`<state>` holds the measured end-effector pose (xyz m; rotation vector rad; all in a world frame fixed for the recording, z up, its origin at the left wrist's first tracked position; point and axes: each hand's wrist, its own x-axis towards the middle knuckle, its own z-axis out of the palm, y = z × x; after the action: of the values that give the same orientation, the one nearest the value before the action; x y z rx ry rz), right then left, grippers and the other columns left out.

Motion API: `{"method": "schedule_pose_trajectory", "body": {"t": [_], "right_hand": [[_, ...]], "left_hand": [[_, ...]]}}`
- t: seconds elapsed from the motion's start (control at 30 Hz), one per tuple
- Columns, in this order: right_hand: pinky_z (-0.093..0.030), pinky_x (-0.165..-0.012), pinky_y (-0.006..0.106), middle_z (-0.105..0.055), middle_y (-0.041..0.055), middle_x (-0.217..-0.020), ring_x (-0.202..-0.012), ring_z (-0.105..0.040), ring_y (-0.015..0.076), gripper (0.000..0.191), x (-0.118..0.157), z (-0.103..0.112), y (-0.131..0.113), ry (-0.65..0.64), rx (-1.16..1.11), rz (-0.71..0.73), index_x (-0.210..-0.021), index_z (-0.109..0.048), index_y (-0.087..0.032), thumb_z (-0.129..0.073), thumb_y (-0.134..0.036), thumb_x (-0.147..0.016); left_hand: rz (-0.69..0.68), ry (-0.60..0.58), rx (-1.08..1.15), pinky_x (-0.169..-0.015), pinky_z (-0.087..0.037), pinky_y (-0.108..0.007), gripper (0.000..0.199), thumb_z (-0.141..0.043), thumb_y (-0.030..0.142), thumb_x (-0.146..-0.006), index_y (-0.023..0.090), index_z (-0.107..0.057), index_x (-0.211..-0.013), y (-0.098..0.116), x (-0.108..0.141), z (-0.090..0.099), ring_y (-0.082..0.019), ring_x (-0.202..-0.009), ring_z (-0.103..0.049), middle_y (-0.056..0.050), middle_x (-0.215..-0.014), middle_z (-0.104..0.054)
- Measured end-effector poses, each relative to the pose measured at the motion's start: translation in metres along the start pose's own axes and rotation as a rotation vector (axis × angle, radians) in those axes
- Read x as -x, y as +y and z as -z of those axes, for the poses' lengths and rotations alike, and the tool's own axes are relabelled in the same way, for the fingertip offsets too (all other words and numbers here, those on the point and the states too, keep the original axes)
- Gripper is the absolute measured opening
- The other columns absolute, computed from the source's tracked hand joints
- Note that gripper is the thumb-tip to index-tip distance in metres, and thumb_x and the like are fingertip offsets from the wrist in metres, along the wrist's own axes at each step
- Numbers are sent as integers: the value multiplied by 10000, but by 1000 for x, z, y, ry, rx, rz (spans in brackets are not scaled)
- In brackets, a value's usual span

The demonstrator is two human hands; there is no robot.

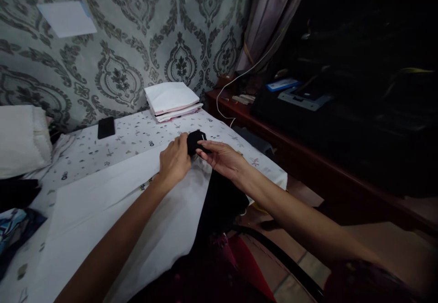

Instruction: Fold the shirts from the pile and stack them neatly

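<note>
Both my hands meet over the near part of the bed-like surface, working on a bunched piece of black fabric [195,141]. My left hand [174,159] closes its fingers on the left side of the black fabric. From the right, my right hand [223,158] pinches its edge, where a small white mark shows. Below them, white cloth [171,218] lies across my lap and the surface, with some printed lettering partly hidden by my left wrist. More black cloth [222,198] hangs beneath my right hand. Whether these pieces are joined I cannot tell.
The patterned white sheet [133,141] holds a dark phone [106,127] and a stack of folded white cloth [173,100]. Cream fabric [22,141] is piled at left. A white cable [253,68] runs down near a dark red wooden ledge [290,150] at right.
</note>
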<state>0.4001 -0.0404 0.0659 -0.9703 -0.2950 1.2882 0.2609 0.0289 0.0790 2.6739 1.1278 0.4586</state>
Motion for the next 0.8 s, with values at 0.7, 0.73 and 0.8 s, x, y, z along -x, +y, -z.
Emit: {"method": "schedule_pose_trajectory", "body": {"t": [0.7, 0.73, 0.8], "right_hand": [[-488, -550, 211, -664, -22, -593, -515, -594, 88, 138, 38, 68, 22, 16, 759, -11, -874, -676, -160, -624, -112, -756], [-483, -545, 209, -659, -24, -578, -513, -597, 91, 146, 38, 68, 21, 13, 789, -13, -888, -666, -158, -609, -113, -761], [-474, -533, 211, -648, -26, -558, -509, -598, 99, 164, 37, 68, 20, -2, 847, -19, -915, -653, -154, -581, -121, -771]], "left_hand": [[-280, -400, 177, -784, -504, -355, 300, -491, 285, -896, 231, -608, -1167, -70, 68, 12, -213, -939, -594, -50, -1067, -642], [-304, -397, 136, -795, -504, -363, 294, -506, 284, -892, 231, -601, -1166, -69, 70, 10, -222, -965, -588, -50, -1071, -635], [-326, -401, 80, -809, -503, -369, 275, -501, 229, -886, 232, -587, -1147, -70, 72, 6, -227, -999, -583, -47, -1074, -627]]}}
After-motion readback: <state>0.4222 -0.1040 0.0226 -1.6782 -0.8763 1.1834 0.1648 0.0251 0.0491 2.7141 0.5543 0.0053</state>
